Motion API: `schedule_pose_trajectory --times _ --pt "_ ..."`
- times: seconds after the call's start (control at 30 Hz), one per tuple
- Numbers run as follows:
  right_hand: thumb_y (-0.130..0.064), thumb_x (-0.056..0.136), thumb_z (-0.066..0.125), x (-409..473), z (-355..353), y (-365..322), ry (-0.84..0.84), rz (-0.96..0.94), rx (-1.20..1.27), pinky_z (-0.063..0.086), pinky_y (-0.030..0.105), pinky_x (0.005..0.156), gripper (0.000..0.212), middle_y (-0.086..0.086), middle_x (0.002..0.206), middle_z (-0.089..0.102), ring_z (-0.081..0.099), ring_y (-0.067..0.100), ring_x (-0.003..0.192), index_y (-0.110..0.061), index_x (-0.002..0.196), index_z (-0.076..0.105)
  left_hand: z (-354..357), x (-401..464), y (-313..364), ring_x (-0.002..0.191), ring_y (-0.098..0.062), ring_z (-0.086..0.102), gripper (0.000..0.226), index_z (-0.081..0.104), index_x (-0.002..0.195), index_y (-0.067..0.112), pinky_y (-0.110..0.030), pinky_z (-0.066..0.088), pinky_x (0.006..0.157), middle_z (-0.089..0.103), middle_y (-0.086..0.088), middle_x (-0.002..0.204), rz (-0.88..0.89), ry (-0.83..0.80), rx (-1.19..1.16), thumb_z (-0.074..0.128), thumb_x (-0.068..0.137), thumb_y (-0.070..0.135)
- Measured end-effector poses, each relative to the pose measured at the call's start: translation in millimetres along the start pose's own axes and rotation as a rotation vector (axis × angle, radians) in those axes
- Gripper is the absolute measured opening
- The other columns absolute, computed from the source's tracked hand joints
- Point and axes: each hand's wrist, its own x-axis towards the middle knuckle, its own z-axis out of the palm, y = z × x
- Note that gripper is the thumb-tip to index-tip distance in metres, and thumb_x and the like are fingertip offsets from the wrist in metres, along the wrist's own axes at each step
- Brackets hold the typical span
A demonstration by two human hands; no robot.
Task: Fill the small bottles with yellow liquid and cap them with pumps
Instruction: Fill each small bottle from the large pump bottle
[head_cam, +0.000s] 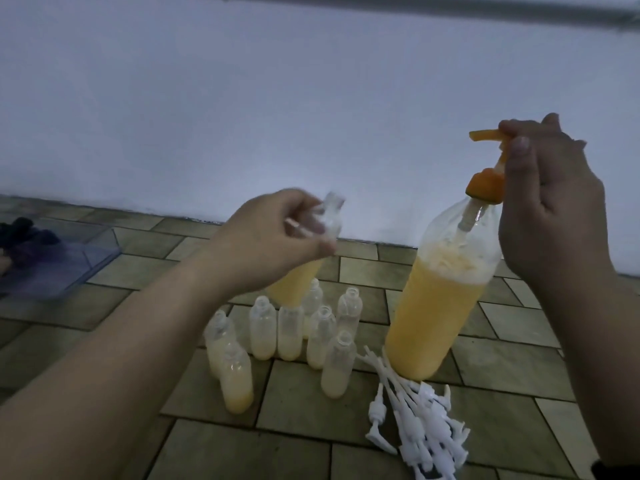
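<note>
No brand, label or writing is showing on anything here. The large bottle (440, 306) of yellow liquid is standing on the tiled floor (311, 445), and everything else is placed around it. The right hand (550, 209) is gripping the orange pump (488, 168) at the bottle's top, fingers closed over the pump head with the spout sticking out to the left; the pump's tube is reaching down inside the neck. To the left of the big bottle, the left hand (277, 237) is holding a small bottle (327, 220) up in the air, pinched at its body; motion blur is smearing it, so its fill level is hard to make out. Behind that hand a second yellow-filled bottle (298, 282) is mostly hidden. On the floor left of the big bottle, a cluster of small bottles (294, 341) is standing uncapped, most holding pale yellow liquid low down. Just in front of the big bottle's base, a heap of white pumps (415, 424) is lying. Far left, a clear tray (69, 265) holding dark things is being cut off by the frame edge.
</note>
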Motion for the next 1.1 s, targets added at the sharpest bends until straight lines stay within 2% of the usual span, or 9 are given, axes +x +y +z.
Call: schedule_pose_trajectory --times 0.13,0.27,0.4,0.53,0.67,0.8,0.87,1.0,1.1 --pt "-0.040 0.101 0.023 7.4 -2.5 1.8 -0.067 0.014 -0.063 0.017 0.046 0.116 0.047 -0.005 0.137 0.049 0.020 0.016 0.143 -0.015 0.127 0.053 5.4 -25.5 -34.4 0.085 -0.002 0.065 0.039 0.059 0.099 0.032 -0.032 0.057 0.079 0.067 0.013 0.094 -0.188 -0.105 0.042 0.075 0.066 0.043" --pt "-0.043 0.099 0.026 7.6 1.5 1.5 -0.064 0.036 -0.053 0.020 0.021 0.108 0.048 -0.002 0.140 0.047 0.021 0.011 0.142 -0.017 0.131 0.052 24.1 -45.2 -47.9 0.069 0.002 0.055 0.031 0.057 0.084 0.032 -0.012 0.044 0.058 0.060 0.014 0.079 -0.214 -0.121 0.173 0.078 0.064 0.042" --pt "-0.044 0.098 0.026 7.2 4.6 1.0 -0.037 0.059 -0.025 0.023 0.036 0.114 0.049 -0.003 0.139 0.049 0.024 0.009 0.140 -0.016 0.128 0.054 50.1 -59.8 -52.1 0.082 0.002 0.047 0.040 0.053 0.100 0.037 -0.023 0.033 0.073 0.050 0.022 0.086 -0.157 -0.072 0.453 0.070 0.066 0.051" --pt "-0.041 0.099 0.028 6.1 3.3 -2.1 -0.018 0.062 -0.003 0.024 0.036 0.114 0.046 -0.004 0.137 0.051 0.026 0.010 0.140 -0.017 0.127 0.055 69.9 -62.2 -61.3 0.104 -0.006 0.048 0.043 0.047 0.117 0.034 -0.026 0.026 0.091 0.053 0.018 0.112 -0.089 -0.116 0.675 0.062 0.079 0.046" --pt "-0.039 0.100 0.028 5.8 1.6 -2.3 -0.018 0.059 0.007 0.024 0.041 0.115 0.045 -0.013 0.129 0.049 0.027 0.012 0.140 -0.017 0.127 0.055 78.6 -62.8 -70.3 0.105 -0.008 0.050 0.034 0.047 0.115 0.032 -0.027 0.027 0.089 0.053 0.015 0.113 -0.078 -0.113 0.736 0.057 0.083 0.040" --pt "-0.041 0.099 0.028 6.6 1.6 -1.0 -0.024 0.048 0.003 0.025 0.046 0.114 0.046 -0.011 0.129 0.051 0.027 0.011 0.140 -0.015 0.125 0.056 84.7 -59.2 -76.3 0.094 -0.008 0.057 0.040 0.055 0.103 0.031 -0.027 0.029 0.078 0.058 0.015 0.100 -0.016 -0.087 0.721 0.071 0.070 0.046" --pt "-0.041 0.099 0.027 7.2 1.5 -0.2 -0.027 0.048 0.006 0.024 0.046 0.114 0.047 -0.008 0.131 0.052 0.027 0.011 0.140 -0.015 0.125 0.056 84.3 -60.4 -76.4 0.103 -0.011 0.054 0.041 0.052 0.112 0.029 -0.029 0.030 0.083 0.054 0.014 0.109 -0.005 -0.013 0.608 0.063 0.077 0.047" --pt "-0.039 0.099 0.028 7.3 2.0 -0.3 -0.030 0.036 0.008 0.025 0.046 0.114 0.046 -0.012 0.129 0.048 0.026 0.011 0.140 -0.016 0.129 0.053 48.2 -46.8 -76.4 0.097 -0.011 0.050 0.029 0.051 0.117 0.026 -0.030 0.039 0.086 0.055 0.010 0.109 -0.066 0.304 0.519 0.035 0.093 0.033" --pt "-0.038 0.100 0.029 7.4 2.3 -0.8 -0.030 0.040 0.009 0.025 0.046 0.114 0.045 -0.013 0.128 0.047 0.026 0.012 0.141 -0.015 0.130 0.053 21.9 -20.3 -93.4 0.115 -0.016 0.045 0.045 0.040 0.132 0.025 -0.030 0.040 0.092 0.045 0.004 0.132 -0.261 0.011 0.720 0.053 0.089 0.029"
